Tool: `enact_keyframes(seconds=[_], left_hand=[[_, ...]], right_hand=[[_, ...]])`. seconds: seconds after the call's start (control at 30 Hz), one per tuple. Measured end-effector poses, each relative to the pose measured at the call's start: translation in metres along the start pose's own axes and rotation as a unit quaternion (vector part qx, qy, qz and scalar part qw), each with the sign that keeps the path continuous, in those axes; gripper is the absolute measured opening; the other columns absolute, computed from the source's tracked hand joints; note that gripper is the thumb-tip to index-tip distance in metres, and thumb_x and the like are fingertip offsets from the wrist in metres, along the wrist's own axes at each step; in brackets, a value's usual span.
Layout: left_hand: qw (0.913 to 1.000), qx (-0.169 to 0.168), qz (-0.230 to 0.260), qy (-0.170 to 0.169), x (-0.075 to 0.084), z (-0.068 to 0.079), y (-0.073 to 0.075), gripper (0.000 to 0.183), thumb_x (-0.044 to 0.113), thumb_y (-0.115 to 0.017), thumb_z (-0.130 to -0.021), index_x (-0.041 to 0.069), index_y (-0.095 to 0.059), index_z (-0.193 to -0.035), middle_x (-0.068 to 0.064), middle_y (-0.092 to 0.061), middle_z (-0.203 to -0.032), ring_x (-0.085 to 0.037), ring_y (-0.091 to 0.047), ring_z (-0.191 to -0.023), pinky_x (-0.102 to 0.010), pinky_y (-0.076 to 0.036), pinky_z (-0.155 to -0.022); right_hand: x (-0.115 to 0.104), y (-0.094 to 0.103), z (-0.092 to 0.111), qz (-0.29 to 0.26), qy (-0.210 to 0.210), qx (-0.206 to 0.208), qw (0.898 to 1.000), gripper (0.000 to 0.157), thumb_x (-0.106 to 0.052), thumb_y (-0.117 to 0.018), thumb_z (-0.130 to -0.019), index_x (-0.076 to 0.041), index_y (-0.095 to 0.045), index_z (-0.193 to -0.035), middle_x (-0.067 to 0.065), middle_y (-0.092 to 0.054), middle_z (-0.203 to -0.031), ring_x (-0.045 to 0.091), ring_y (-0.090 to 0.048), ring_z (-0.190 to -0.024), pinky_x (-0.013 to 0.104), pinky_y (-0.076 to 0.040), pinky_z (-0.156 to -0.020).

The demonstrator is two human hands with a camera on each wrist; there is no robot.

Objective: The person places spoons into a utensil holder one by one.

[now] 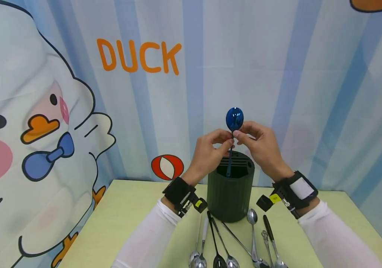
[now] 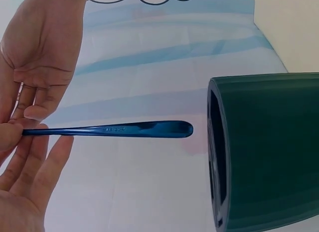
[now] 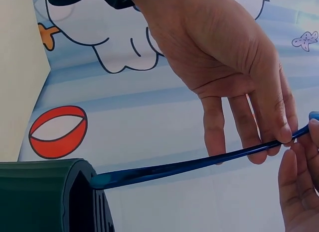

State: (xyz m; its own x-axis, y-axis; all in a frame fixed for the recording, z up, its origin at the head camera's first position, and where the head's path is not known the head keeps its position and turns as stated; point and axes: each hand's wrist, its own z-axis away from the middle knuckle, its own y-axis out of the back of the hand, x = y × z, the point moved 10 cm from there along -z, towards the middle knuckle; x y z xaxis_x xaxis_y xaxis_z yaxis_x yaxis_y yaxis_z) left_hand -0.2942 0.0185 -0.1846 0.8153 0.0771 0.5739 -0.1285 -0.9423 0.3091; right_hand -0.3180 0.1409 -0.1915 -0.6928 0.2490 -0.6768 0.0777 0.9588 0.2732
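Far left of the green holder (image 1: 229, 201), you have a printed duck (image 1: 48, 108) on the curtain (image 1: 237, 56), and up and left of the holder the orange lettering (image 1: 138, 56) there reads "DUCK". A red-and-white ball (image 1: 167, 167) is printed just left of the holder, behind the table (image 1: 137, 219). Your left hand (image 1: 209, 154), above the holder's left side, pinches the blue spoon's handle between thumb and fingertip, its other fingers loosely spread. The yellow mark on that wrist's strap (image 1: 179, 193) is too small to read. Your blue spoon (image 1: 234, 119) stands bowl up over the holder, its handle tip just short of the mouth; characters stamped along the handle show in the left wrist view, but you cannot make them out. In front of the holder lie, left to right, a white-handled spoon (image 1: 205, 230), a black spoon (image 1: 219, 261), a silver spoon (image 1: 253, 230) and a black-handled spoon (image 1: 268, 227), among others. Above the holder's right side, your right hand (image 1: 264, 147) pinches the blue spoon's neck below the bowl.
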Motion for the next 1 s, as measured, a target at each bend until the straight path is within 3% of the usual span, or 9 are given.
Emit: enact_keyframes(seconds=[0.13, 0.4, 0.53, 0.63, 0.83, 1.0], left_hand=[[0.9998, 0.007, -0.017, -0.003, -0.008, -0.003, 0.000, 0.010, -0.001, -0.056, -0.090, -0.002, -0.060, -0.099, -0.017, -0.062, -0.088, -0.024, -0.061, -0.082, -0.033, -0.057, -0.062], [0.9996, 0.008, -0.004, 0.027, -0.075, -0.001, -0.012, 0.010, 0.010, -0.057, -0.092, 0.008, -0.062, -0.100, -0.005, -0.063, -0.087, -0.008, -0.060, -0.081, -0.029, -0.056, -0.062], [0.9992, 0.009, -0.018, 0.035, -0.088, 0.003, -0.016, 0.009, 0.010, -0.057, -0.092, 0.010, -0.062, -0.099, -0.003, -0.062, -0.087, -0.007, -0.059, -0.081, -0.025, -0.055, -0.062], [0.9979, 0.013, -0.055, 0.033, -0.094, 0.006, -0.018, 0.008, 0.012, -0.057, -0.092, 0.012, -0.062, -0.099, -0.001, -0.063, -0.089, -0.005, -0.058, -0.084, -0.022, -0.053, -0.066], [0.9945, 0.010, -0.096, 0.041, -0.109, 0.013, -0.023, 0.007, 0.016, -0.059, -0.092, 0.014, -0.063, -0.097, 0.002, -0.063, -0.091, -0.005, -0.056, -0.088, -0.029, -0.051, -0.080], [0.9925, -0.002, -0.108, 0.058, -0.121, 0.019, -0.027, 0.009, 0.019, -0.060, -0.091, 0.016, -0.064, -0.098, 0.004, -0.063, -0.090, -0.004, -0.055, -0.087, -0.028, -0.050, -0.077]], right_hand=[[0.006, -0.001, -0.005, -0.004, 0.001, -0.006, 1.000, 0.014, -0.019, -0.060, -0.091, -0.007, -0.064, -0.097, 0.012, -0.060, -0.090, 0.022, -0.056, -0.086, 0.037, -0.049, -0.077], [0.036, -0.007, -0.005, -0.008, -0.032, -0.020, 0.999, 0.015, -0.022, -0.061, -0.090, -0.009, -0.064, -0.096, 0.011, -0.061, -0.089, 0.019, -0.056, -0.090, 0.044, -0.043, -0.089], [0.050, -0.009, -0.003, -0.002, -0.044, -0.027, 0.999, 0.015, -0.024, -0.061, -0.090, -0.011, -0.064, -0.096, 0.010, -0.061, -0.089, 0.018, -0.056, -0.091, 0.045, -0.044, -0.089], [0.060, -0.010, -0.001, 0.009, -0.055, -0.029, 0.998, 0.016, -0.027, -0.061, -0.090, -0.013, -0.064, -0.096, 0.008, -0.062, -0.088, 0.017, -0.056, -0.091, 0.044, -0.046, -0.087], [0.083, -0.012, 0.005, 0.025, -0.087, -0.031, 0.995, 0.017, -0.030, -0.061, -0.090, -0.015, -0.064, -0.096, 0.006, -0.062, -0.088, 0.016, -0.057, -0.089, 0.045, -0.046, -0.087], [0.093, -0.014, 0.010, 0.028, -0.094, -0.029, 0.995, 0.019, -0.026, -0.062, -0.090, -0.010, -0.060, -0.100, 0.009, -0.061, -0.091, 0.018, -0.057, -0.086, 0.045, -0.047, -0.083]])
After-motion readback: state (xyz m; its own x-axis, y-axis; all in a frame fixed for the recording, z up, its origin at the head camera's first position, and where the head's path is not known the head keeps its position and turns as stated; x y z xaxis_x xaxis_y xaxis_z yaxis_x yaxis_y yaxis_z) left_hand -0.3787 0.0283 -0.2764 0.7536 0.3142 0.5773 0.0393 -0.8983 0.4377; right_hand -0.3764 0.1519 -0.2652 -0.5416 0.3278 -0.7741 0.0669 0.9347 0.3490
